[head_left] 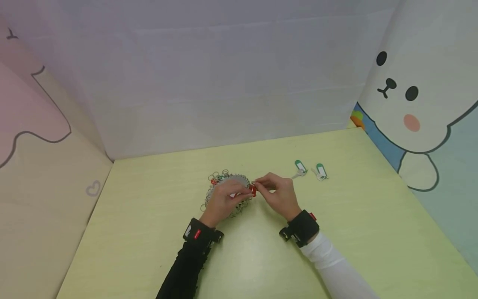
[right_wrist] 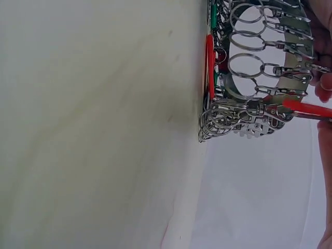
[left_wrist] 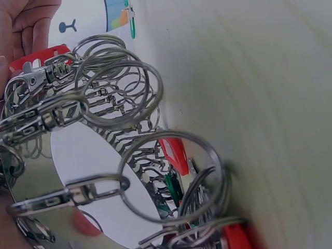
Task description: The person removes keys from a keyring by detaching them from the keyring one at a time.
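A round metal rack [head_left: 237, 178] stands on the table, hung all round with silver swivel clasps and split rings [left_wrist: 140, 93]. My left hand [head_left: 225, 197] reaches over it and pinches a red key tag [head_left: 254, 191] at its right side. With thumb and index finger, my right hand [head_left: 278, 193] pinches a small metal clasp just above that tag. In the right wrist view the red tag [right_wrist: 308, 108] sticks out from the fingertips, close beside the clasps [right_wrist: 285, 72]. Both hands' fingertips nearly meet there and partly hide the clasp.
Two green-framed key tags, the left one [head_left: 300, 165] and the right one [head_left: 321, 170], lie with keys on the table to the right. More red tags [left_wrist: 174, 154] and green tags hang low on the rack. A pale curtain [head_left: 239, 83] closes the table's back edge.
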Action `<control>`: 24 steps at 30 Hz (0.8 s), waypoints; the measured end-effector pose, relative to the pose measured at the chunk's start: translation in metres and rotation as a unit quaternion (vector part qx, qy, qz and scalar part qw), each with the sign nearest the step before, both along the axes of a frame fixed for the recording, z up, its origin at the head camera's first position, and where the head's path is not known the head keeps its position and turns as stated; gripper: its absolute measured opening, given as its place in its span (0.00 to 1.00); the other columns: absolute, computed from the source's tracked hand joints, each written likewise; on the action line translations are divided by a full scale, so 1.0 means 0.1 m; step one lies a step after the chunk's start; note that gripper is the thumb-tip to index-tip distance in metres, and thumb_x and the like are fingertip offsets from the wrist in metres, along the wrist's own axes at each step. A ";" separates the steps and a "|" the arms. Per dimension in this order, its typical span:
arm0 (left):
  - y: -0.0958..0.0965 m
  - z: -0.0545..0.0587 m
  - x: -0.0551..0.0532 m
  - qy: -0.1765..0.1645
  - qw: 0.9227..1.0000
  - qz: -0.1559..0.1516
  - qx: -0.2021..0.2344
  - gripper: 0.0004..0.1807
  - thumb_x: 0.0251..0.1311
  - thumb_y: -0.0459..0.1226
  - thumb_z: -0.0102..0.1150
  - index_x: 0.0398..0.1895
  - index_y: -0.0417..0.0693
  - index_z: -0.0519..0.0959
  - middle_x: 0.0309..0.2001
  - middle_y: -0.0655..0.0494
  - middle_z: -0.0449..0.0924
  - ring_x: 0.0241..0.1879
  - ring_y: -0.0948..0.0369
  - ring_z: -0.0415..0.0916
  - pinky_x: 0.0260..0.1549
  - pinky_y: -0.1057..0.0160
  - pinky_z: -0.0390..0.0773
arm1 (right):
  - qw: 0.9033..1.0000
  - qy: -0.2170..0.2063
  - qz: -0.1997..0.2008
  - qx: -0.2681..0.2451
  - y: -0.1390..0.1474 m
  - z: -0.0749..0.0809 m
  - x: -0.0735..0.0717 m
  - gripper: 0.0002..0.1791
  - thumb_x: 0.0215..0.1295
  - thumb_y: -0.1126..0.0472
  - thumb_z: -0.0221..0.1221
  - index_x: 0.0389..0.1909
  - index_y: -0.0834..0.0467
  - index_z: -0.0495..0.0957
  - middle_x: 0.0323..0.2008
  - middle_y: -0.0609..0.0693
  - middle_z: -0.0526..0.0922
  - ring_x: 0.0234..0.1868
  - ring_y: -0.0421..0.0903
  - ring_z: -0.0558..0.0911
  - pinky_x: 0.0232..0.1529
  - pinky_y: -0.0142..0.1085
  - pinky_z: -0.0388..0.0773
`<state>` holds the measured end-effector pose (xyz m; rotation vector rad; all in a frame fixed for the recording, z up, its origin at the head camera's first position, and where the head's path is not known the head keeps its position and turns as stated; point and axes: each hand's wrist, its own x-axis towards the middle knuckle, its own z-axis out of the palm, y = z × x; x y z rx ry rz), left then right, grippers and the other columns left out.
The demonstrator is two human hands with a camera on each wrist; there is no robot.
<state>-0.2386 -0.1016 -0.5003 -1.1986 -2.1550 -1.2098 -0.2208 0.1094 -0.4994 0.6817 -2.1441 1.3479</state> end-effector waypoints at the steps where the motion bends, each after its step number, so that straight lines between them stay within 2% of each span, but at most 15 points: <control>1: 0.00 0.00 0.00 0.003 1.000 0.002 -0.002 0.03 0.62 0.38 0.73 0.33 0.48 0.90 0.33 0.58 0.87 0.36 0.62 0.82 0.38 0.65 0.81 | 1.000 -0.003 0.002 -0.001 0.00 0.00 0.00 0.06 0.62 0.72 0.70 0.38 0.60 0.87 0.33 0.53 0.92 0.31 0.46 0.91 0.35 0.27 0.85; 7: 0.01 0.00 0.00 0.010 1.000 0.007 -0.011 0.03 0.62 0.38 0.72 0.33 0.50 0.90 0.33 0.59 0.87 0.35 0.62 0.81 0.37 0.65 0.80 | 1.000 0.000 0.002 0.004 0.00 0.00 0.00 0.06 0.63 0.72 0.69 0.38 0.60 0.88 0.32 0.52 0.91 0.30 0.45 0.90 0.36 0.26 0.84; 12: 0.02 0.01 0.01 0.002 1.000 0.004 -0.013 0.03 0.62 0.38 0.73 0.34 0.49 0.90 0.33 0.59 0.87 0.33 0.64 0.79 0.33 0.67 0.77 | 1.000 0.005 -0.003 0.015 -0.02 0.01 0.01 0.07 0.65 0.72 0.67 0.42 0.63 0.86 0.33 0.54 0.92 0.31 0.46 0.91 0.34 0.32 0.86; 19: 0.02 0.04 0.04 -0.012 1.000 0.007 -0.020 0.03 0.61 0.38 0.73 0.34 0.48 0.90 0.34 0.58 0.87 0.35 0.63 0.81 0.35 0.66 0.79 | 0.998 -0.059 0.030 -0.001 -0.02 0.01 0.01 0.06 0.70 0.71 0.63 0.42 0.62 0.87 0.36 0.54 0.92 0.34 0.47 0.91 0.36 0.33 0.86; 21: 0.02 0.05 0.04 -0.019 1.000 0.007 -0.020 0.02 0.61 0.37 0.73 0.34 0.48 0.90 0.34 0.57 0.88 0.35 0.62 0.82 0.36 0.66 0.80 | 0.998 -0.056 0.027 0.001 -0.01 0.01 0.00 0.06 0.70 0.71 0.64 0.42 0.61 0.88 0.35 0.53 0.91 0.34 0.46 0.91 0.36 0.32 0.86; 24: 0.02 0.06 0.04 -0.027 0.999 0.006 -0.018 0.02 0.60 0.36 0.73 0.34 0.47 0.90 0.34 0.56 0.88 0.37 0.62 0.83 0.38 0.64 0.81 | 1.000 -0.029 0.013 0.002 -0.01 0.00 -0.01 0.06 0.67 0.72 0.66 0.42 0.62 0.89 0.35 0.53 0.92 0.34 0.46 0.91 0.35 0.31 0.86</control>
